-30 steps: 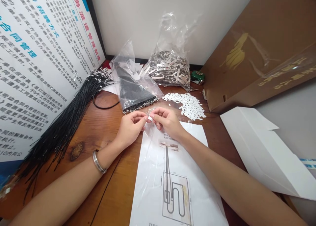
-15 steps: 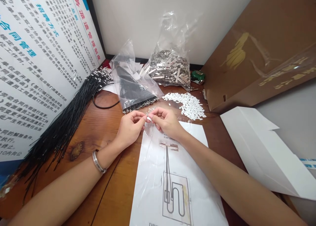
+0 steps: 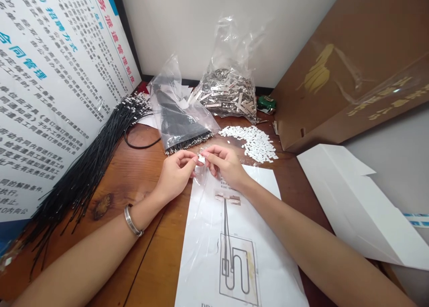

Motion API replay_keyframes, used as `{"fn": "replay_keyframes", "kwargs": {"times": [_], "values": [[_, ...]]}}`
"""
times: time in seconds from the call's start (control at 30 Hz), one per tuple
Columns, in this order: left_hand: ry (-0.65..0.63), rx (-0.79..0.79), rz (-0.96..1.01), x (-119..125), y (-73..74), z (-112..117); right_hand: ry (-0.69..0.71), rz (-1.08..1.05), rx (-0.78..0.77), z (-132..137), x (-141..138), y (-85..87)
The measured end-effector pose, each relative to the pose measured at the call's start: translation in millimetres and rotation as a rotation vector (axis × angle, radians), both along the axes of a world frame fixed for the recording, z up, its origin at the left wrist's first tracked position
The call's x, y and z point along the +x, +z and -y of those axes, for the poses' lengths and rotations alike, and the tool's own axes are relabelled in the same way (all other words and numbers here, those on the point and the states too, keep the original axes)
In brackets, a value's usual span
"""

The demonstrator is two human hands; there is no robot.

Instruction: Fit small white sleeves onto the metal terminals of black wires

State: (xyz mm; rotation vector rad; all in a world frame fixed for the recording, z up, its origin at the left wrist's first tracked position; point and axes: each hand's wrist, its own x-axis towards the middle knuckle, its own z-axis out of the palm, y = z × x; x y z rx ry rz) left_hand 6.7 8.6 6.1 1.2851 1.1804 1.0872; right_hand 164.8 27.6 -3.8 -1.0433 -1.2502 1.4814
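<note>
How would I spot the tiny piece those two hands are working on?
Start at the printed sheet with the wire drawing on the wooden table. Just above its top edge the left hand and right hand meet, pinching a small white piece. Unlike the loose white pile behind, it is alone, between fingertips.

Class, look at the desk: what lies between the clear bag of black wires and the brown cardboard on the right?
In the head view, a pile of small white pieces lies on the wooden desk between the bag of black wires and the brown cardboard.
</note>
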Motion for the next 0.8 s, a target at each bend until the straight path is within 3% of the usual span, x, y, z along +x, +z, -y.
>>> {"fn": "replay_keyframes", "kwargs": {"times": [0.8], "values": [[-0.033, 0.021, -0.001, -0.8, -2.4, 0.0, 0.032, -0.002, 0.033, -0.6, 1.3, -4.3]]}}
